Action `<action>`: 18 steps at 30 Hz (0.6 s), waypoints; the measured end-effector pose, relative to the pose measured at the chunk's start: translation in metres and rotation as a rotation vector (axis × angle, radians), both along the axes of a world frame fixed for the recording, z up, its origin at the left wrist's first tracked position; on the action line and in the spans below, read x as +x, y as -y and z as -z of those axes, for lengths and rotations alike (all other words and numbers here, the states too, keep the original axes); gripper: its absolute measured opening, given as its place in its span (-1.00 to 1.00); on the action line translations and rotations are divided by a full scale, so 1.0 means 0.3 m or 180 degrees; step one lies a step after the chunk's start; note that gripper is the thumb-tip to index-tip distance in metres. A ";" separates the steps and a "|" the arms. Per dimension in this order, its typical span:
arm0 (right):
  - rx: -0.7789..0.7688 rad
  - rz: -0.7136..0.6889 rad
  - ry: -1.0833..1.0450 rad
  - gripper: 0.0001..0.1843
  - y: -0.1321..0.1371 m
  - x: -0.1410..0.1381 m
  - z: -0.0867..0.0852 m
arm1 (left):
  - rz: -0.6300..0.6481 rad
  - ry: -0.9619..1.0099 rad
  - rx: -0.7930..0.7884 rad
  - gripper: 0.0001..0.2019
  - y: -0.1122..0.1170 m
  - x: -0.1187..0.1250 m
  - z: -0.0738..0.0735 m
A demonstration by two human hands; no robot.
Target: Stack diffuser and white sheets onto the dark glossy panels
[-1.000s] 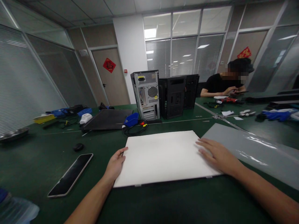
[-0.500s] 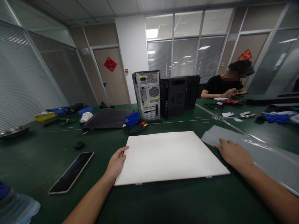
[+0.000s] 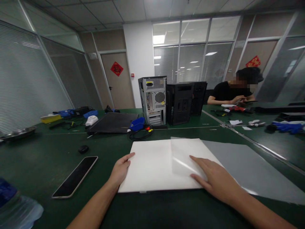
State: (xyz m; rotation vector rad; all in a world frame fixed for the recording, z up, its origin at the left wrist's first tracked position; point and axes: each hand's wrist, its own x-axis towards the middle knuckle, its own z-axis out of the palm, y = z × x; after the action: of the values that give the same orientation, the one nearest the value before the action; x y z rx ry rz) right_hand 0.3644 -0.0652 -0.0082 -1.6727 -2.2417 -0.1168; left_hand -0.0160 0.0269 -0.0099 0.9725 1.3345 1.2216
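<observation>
left hand [image 3: 120, 170]: I'm steadying the white panel [image 3: 152, 165] edge, fingers loose | right hand [image 3: 214, 179]: I'm pressing flat, open-palmed, on grey film [image 3: 240, 165] overlapping it

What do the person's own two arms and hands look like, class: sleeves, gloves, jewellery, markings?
Both forearms are bare, with no sleeve in view. The left hand and right hand wear no gloves. No rings, watch, bracelets or markings show on either.
</observation>
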 end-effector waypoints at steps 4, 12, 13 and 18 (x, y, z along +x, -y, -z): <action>-0.0069 -0.0014 0.0030 -0.37 -0.004 -0.005 -0.002 | -0.0008 -0.0037 -0.0074 -0.60 -0.003 -0.002 0.005; -0.0078 0.1641 0.0357 -0.26 -0.077 0.306 0.011 | 0.0019 0.0009 -0.0082 -0.56 -0.012 -0.012 0.026; -0.0114 0.1715 0.0343 -0.26 -0.076 0.322 0.012 | 0.0018 0.0016 -0.0073 -0.56 -0.013 -0.013 0.027; -0.0255 0.1559 0.0161 -0.28 -0.081 0.287 0.014 | 0.0018 0.0040 0.0003 -0.56 -0.016 -0.010 0.028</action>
State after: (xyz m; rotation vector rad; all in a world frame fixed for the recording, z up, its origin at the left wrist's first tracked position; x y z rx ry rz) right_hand 0.4506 -0.0410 -0.0123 -2.2533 -1.8430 -0.1897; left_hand -0.0190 0.0315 -0.0185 0.9674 1.3206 1.2223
